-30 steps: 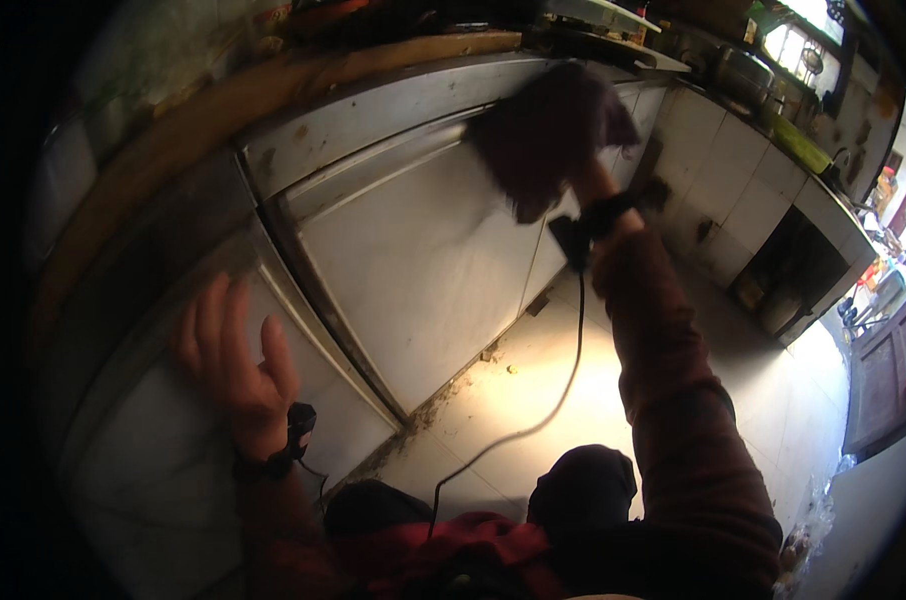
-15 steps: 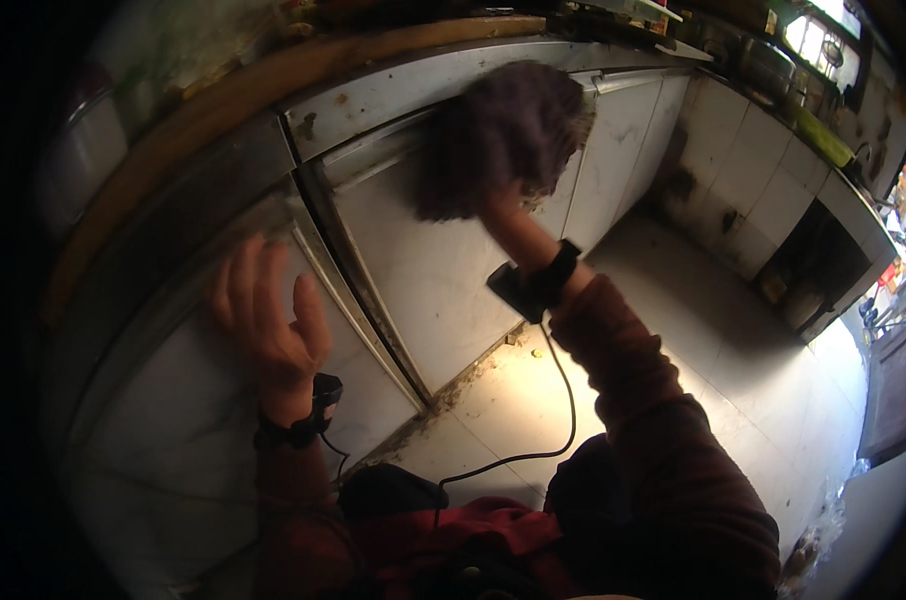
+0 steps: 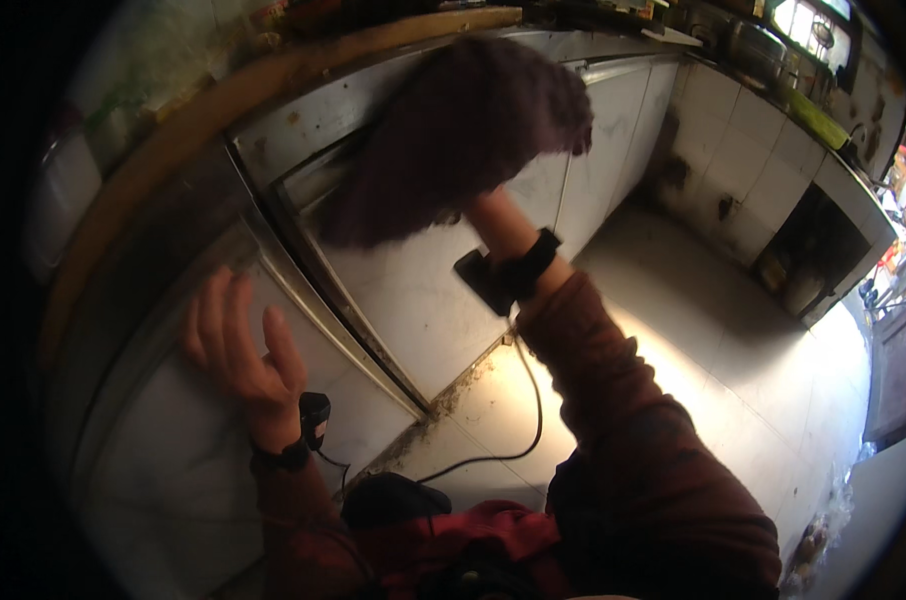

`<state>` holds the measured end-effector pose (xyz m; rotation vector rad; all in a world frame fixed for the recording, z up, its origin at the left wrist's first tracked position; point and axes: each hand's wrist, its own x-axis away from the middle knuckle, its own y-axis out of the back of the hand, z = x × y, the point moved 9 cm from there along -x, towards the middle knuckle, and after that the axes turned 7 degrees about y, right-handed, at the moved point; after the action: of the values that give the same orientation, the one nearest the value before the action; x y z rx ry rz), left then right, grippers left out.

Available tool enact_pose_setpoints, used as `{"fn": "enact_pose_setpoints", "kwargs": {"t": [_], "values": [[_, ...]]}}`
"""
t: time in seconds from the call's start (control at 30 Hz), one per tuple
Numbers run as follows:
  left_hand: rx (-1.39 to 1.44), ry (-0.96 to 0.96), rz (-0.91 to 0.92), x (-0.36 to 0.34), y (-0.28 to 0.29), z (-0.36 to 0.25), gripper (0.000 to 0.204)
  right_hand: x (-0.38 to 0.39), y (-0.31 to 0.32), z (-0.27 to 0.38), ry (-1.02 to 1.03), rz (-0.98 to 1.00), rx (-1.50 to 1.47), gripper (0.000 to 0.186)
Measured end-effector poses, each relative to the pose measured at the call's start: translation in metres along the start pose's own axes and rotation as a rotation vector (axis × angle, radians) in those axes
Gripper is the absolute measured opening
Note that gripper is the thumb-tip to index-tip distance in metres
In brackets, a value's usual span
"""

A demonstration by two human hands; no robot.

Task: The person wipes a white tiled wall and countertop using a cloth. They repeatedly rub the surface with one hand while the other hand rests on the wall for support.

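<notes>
A dark purple cloth (image 3: 473, 130) hangs spread over the top part of a white cabinet door (image 3: 423, 300). My right hand (image 3: 489, 204) reaches up into the cloth and holds it. The cloth hides the fingers. At the left, my left hand (image 3: 245, 345) is held open with its fingers stretched out and nothing in it. It is over another white cabinet panel (image 3: 173, 440); whether it touches the panel I cannot tell. Each wrist wears a black strap with a small black box (image 3: 485, 282) and a cable.
Above the doors runs a counter with a wooden edge (image 3: 303, 70). Dirt lines the foot of the cabinet, where the tiled floor (image 3: 693, 400) starts. At the right stands a tiled counter with a dark opening (image 3: 813, 255) and a metal pot (image 3: 755, 52) on top.
The cloth has spread out wider and moved to the left, with my right hand in it shifting slightly left. My left hand appears slightly lower and further left, still open.
</notes>
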<state>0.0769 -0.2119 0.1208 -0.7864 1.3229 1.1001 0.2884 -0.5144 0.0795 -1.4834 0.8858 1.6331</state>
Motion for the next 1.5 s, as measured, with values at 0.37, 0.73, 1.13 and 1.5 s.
{"fn": "enact_pose_setpoints", "kwargs": {"t": [0.37,0.73,1.13,1.5], "values": [[-0.03,-0.042,-0.047,0.004,0.0,-0.002,0.025,-0.005,0.086,-0.101,-0.208,-0.109,0.217,0.044],[0.533,0.052,-0.137,0.012,-0.006,-0.004,0.028,0.192,0.001,0.146,-0.195,0.165,-0.467,0.04],[0.262,-0.168,0.132,0.063,-0.047,-0.05,0.03,0.119,0.047,-0.049,-0.278,-0.12,0.257,0.057],[0.327,-0.208,-0.02,0.071,-0.03,-0.042,0.032,0.184,-0.004,0.181,-0.117,0.146,-0.079,0.061]]}}
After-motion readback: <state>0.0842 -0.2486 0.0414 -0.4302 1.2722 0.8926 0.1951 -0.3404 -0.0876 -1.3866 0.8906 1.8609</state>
